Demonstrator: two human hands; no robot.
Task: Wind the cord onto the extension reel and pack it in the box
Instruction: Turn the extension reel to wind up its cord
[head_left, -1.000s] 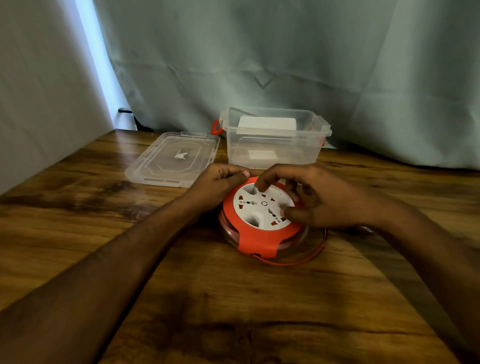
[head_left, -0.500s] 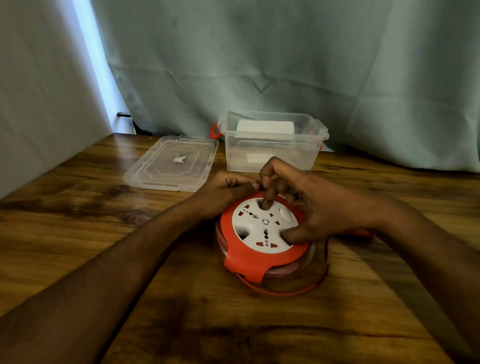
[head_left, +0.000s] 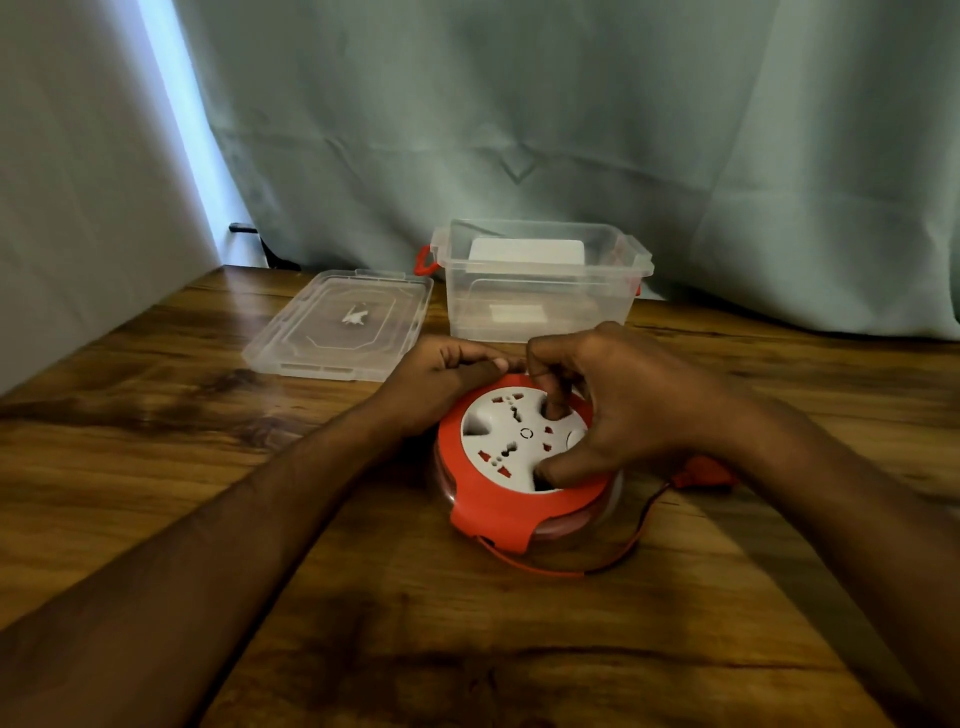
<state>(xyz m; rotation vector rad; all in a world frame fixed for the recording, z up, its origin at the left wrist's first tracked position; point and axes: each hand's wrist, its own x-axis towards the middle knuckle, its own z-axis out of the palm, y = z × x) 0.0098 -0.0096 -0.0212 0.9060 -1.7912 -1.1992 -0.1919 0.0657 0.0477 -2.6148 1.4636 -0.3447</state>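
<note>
The extension reel (head_left: 519, 467) sits on the wooden table (head_left: 208, 467) before the open clear box (head_left: 540, 291). My left hand (head_left: 447, 374) curls against its far rim; my right hand (head_left: 623, 410) lies on top — one finger pushed into a recess, thumb pressing the white face. A red cord (head_left: 613, 556) loops loose at the right, lid (head_left: 337, 325) lying beside the box.

I can read no text, number or brand anywhere. The white round socket face (head_left: 521, 446) of my red extension reel carries only a small ring sign in its middle; the white label (head_left: 516, 314) on the clear plastic box (head_left: 540, 291) is too blurred to read.
</note>
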